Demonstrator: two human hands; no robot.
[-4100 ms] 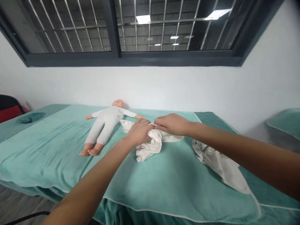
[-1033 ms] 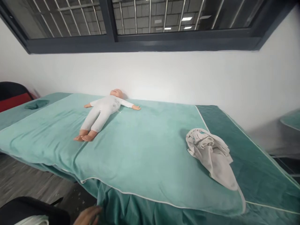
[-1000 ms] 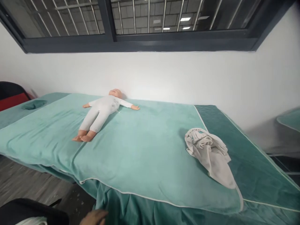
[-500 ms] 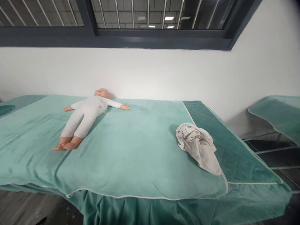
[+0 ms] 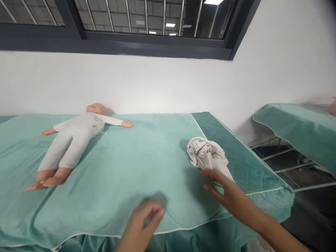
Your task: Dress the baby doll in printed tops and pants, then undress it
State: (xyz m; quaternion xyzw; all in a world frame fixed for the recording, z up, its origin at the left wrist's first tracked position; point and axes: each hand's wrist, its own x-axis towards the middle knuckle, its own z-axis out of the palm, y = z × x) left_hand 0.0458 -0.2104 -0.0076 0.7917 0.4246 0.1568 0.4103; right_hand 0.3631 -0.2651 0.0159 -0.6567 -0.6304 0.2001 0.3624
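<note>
A crumpled off-white cloth (image 5: 206, 152) with a small printed pattern lies on the right part of the green bed cover (image 5: 147, 157). My right hand (image 5: 225, 190) is at the near side of this cloth, thumb and fingers apart, overlapping its lower part in view; whether it touches is unclear. Left of it, over the front edge of the cover, my left hand (image 5: 143, 224) is loosely curled, thumb against the fingers, with nothing visible in it. A doll (image 5: 75, 136) in a white suit lies on its back at the left, arms spread, apart from both hands.
A barred window (image 5: 147, 43) with a dark frame is set in the white wall (image 5: 157, 80) behind the bed. To the right stands another bed (image 5: 296, 122) with a green cover, and metal bars (image 5: 278, 154) cross the gap between.
Both my hands have come into view from below, the right one reaching the cloth. The view has turned rightward and closer, so the doll appears larger and farther left. Cloth and doll look unmoved.
</note>
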